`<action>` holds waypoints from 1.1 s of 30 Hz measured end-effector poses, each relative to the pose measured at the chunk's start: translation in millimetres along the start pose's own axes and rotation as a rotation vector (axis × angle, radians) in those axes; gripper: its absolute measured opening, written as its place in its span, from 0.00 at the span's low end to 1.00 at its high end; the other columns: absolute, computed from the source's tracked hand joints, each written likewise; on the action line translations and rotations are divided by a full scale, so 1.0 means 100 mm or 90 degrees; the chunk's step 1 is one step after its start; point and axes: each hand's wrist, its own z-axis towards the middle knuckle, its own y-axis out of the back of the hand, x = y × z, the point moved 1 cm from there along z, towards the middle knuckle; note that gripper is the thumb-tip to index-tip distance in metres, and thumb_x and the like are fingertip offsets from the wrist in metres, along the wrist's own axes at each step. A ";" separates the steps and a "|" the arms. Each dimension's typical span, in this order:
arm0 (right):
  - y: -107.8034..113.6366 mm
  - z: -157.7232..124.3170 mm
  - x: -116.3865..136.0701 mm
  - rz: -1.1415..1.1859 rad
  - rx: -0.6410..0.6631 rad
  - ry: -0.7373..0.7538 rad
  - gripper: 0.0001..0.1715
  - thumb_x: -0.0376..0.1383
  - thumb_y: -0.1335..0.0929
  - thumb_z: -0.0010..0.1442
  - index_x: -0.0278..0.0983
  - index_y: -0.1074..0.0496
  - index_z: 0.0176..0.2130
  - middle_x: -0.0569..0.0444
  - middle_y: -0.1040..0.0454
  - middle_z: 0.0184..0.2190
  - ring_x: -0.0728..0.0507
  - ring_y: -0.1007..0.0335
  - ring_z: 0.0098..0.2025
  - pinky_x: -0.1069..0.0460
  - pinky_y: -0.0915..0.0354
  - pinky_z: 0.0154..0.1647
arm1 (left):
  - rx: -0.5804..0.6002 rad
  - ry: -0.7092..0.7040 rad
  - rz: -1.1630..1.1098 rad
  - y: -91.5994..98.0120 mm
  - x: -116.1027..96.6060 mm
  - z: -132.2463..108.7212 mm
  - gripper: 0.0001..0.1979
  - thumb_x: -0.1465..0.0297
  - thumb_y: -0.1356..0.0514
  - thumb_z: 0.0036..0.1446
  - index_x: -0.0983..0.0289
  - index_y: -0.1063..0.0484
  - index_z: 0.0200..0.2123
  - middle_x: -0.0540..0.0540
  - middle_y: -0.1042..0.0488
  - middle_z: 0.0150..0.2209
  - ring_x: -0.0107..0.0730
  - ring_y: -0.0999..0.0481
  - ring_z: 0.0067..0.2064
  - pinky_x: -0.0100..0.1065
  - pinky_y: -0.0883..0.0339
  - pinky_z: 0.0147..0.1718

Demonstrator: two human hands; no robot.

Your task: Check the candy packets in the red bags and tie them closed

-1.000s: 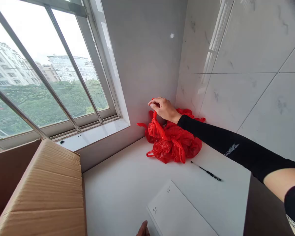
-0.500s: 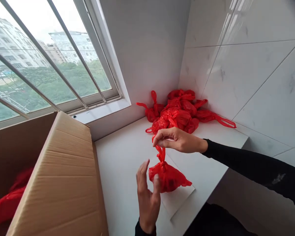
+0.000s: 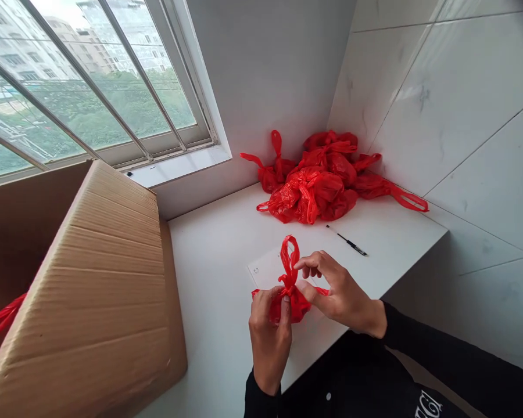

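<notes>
Loops [image 3: 289, 270] stand up from the red bag [image 3: 300, 309], over the near side of the counter [image 3: 213, 278]. The left hand [image 3: 268, 332] pinches it just by the knot [image 3: 289, 287], likely to keep it still. The right hand [image 3: 340, 293] has its grip spread beside the loops, perhaps touching.

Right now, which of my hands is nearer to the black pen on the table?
Right. Your right hand is at the held red bag, on your side of the black pen. Your left hand is farther off, leftward, gripping that bag.
</notes>
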 end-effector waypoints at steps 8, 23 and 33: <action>-0.03 0.12 0.01 -0.186 0.164 0.083 0.05 0.40 0.30 0.64 0.42 0.26 0.41 0.46 0.39 0.64 0.30 0.53 0.70 0.29 0.47 0.68 | -0.019 -0.053 0.049 -0.04 -0.07 -0.14 0.12 0.71 0.43 0.67 0.53 0.24 0.49 0.53 0.26 0.41 0.32 0.26 0.42 0.32 0.27 0.36; 0.33 0.31 -0.10 0.131 0.006 -0.147 0.10 0.47 0.29 0.65 0.45 0.27 0.35 0.54 0.29 0.33 0.41 0.30 0.38 0.42 0.30 0.45 | -0.057 0.066 0.074 0.05 0.07 -0.23 0.11 0.63 0.40 0.65 0.57 0.24 0.49 0.56 0.23 0.47 0.39 0.24 0.44 0.37 0.27 0.37; 0.08 0.01 -0.21 0.209 0.097 -0.219 0.17 0.40 0.29 0.63 0.46 0.37 0.49 0.55 0.26 0.42 0.42 0.28 0.46 0.42 0.29 0.50 | -0.074 0.047 0.065 -0.05 -0.02 -0.16 0.07 0.66 0.39 0.64 0.58 0.23 0.43 0.56 0.25 0.45 0.37 0.24 0.46 0.35 0.27 0.41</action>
